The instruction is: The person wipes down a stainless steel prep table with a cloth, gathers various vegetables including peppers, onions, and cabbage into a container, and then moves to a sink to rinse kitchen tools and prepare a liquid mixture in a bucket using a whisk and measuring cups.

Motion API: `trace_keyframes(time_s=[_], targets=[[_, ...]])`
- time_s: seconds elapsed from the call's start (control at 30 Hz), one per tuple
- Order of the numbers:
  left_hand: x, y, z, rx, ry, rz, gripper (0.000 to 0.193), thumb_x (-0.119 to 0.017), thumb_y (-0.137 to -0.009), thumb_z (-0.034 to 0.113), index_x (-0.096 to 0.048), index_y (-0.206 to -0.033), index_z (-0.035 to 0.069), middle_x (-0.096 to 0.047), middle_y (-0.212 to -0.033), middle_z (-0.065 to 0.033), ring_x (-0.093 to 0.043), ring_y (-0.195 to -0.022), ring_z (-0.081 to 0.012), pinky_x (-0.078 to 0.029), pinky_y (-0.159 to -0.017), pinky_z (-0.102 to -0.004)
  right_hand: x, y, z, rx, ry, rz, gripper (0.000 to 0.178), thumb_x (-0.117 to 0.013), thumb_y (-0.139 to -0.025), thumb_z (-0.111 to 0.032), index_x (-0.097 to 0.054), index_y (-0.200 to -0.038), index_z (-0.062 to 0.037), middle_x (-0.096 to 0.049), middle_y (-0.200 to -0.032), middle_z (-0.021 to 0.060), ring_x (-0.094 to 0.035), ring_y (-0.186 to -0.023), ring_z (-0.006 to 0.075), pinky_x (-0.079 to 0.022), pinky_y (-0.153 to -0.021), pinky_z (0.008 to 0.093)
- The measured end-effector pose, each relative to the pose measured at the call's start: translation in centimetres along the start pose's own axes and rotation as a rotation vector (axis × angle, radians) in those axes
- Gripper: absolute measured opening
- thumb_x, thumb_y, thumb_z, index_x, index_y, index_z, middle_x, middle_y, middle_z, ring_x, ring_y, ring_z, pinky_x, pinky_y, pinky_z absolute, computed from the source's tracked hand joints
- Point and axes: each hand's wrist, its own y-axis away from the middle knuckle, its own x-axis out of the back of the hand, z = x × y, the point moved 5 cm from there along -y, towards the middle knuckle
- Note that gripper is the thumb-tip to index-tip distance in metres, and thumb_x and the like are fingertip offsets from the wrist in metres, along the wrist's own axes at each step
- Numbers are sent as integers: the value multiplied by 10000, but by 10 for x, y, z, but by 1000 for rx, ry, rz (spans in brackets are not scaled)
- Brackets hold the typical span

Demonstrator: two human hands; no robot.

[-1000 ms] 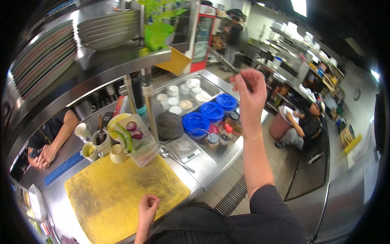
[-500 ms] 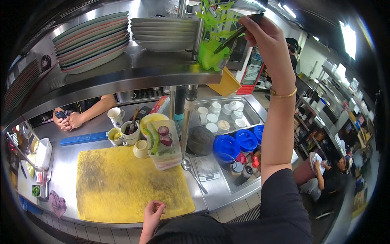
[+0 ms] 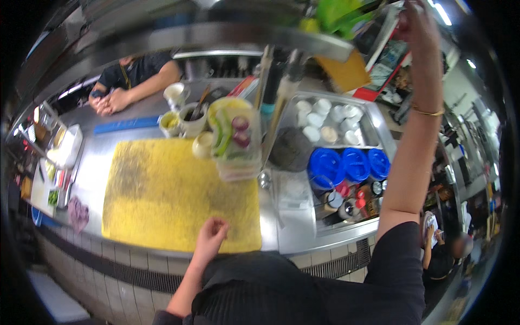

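Left hand (image 3: 213, 234) and yellow board (image 3: 179, 195) sit higher in view than earlier; that hand is loosely curled, seemingly empty, above the board; next comes the green pot (image 3: 333, 15), cut by the top edge; farthest right, the raised right hand (image 3: 418, 24) now seems clear of it; blur hides its grip; the dark tool's whereabouts I cannot tell.

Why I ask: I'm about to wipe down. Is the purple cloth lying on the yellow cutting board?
No, the purple cloth lies to the left of the yellow cutting board, apart from it.
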Motion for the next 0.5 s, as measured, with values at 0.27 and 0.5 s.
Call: trace_keyframes(time_s=[0.27, 0.5], targets=[[12, -96, 20, -94, -103, 204, 252, -553, -885, 178, -535, -1061, -2, -580, -943, -53, -534, -773, -112, -435, -686, -241, 72, 99, -15, -715, -769, 312, 335, -532, -902, -266, -539, -1119, -11, -454, -646, 15, -443, -622, 89, -403, -588, 227], [8, -179, -2, 19, -129, 46, 328, -536, -889, 218, -523, -1136, 3, -584, -1006, -50, -555, -909, -152, -450, -777, -297, 25, 336, -192, -1355, -875, -609, 204, -572, -827, -48, -556, -1030, -56, -537, -763, 14, -475, -666, 64, -420, -649, 219]])
